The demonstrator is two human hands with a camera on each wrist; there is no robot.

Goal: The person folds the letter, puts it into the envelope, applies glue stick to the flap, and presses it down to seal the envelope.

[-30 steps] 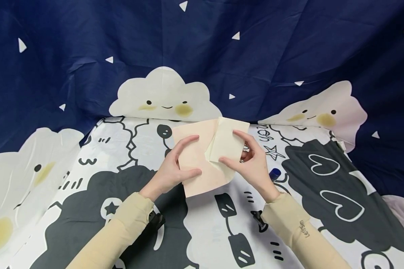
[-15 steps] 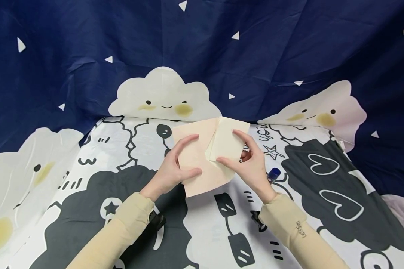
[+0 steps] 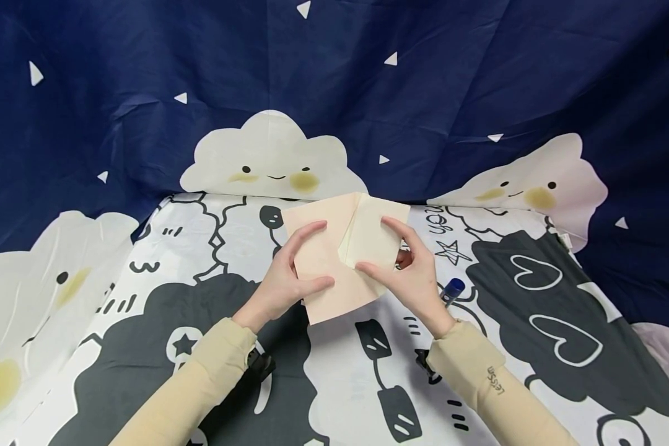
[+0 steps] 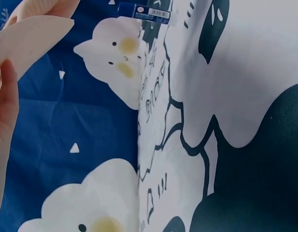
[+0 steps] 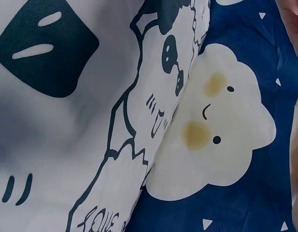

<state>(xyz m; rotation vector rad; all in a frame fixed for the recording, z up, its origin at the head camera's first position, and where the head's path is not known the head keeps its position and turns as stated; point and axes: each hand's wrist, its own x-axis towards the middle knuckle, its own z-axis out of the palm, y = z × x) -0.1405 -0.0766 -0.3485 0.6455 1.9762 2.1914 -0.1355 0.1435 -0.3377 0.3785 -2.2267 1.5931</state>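
Note:
A folded sheet of paper (image 3: 323, 255), pale pink on its left part, is held up above the patterned cloth. Its right part shows a cream flap (image 3: 370, 232) with a slanting crease between the two colours. My left hand (image 3: 281, 275) grips the left edge, thumb and index finger on the front face. At the opposite side, my right hand (image 3: 415, 272) pinches the cream flap between thumb and index finger, its other fingers behind. The left wrist view catches the paper's curved edge (image 4: 40, 36); only slivers of hand and paper appear in the right wrist view.
A blue-capped tube (image 3: 453, 290), like a glue stick with a barcode label, lies on the black-and-white cloth (image 3: 345, 396) beyond my right wrist. A navy curtain (image 3: 334, 74) with cloud shapes hangs behind.
My right hand has shifted slightly left, with the paper's right side drawn in a little. More of the blue tube shows past my wrist. The left hand hardly moves.

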